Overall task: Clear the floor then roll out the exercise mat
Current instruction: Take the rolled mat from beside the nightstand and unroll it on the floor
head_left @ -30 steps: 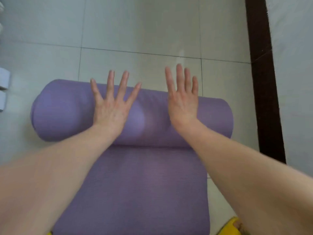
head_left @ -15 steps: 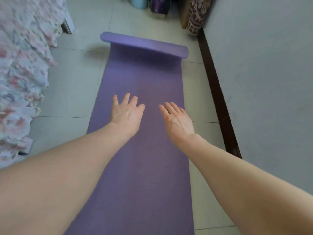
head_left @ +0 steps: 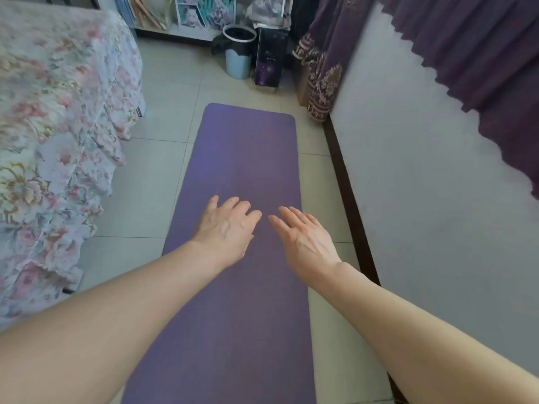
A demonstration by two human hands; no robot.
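The purple exercise mat point(head_left: 245, 158) lies flat and fully unrolled on the pale tiled floor, running away from me toward the far end of the room. Its far edge has rounded corners and no roll is left. My left hand point(head_left: 227, 225) hovers palm down over the mat's middle, fingers loosely curled and apart, holding nothing. My right hand point(head_left: 303, 237) is beside it over the mat's right half, fingers stretched forward and empty. Both forearms reach in from the bottom of the view.
A bed with a floral cover point(head_left: 52, 135) borders the left side. A grey wall with a dark skirting board point(head_left: 350, 199) runs along the right. Beyond the mat stand a blue bin point(head_left: 237, 53), a dark box point(head_left: 269, 59) and a purple curtain point(head_left: 320, 71).
One second ago both palms pressed on the thick roll. The roll then travelled away from me and has flattened out completely. My hands have lifted off and the view has tilted up.
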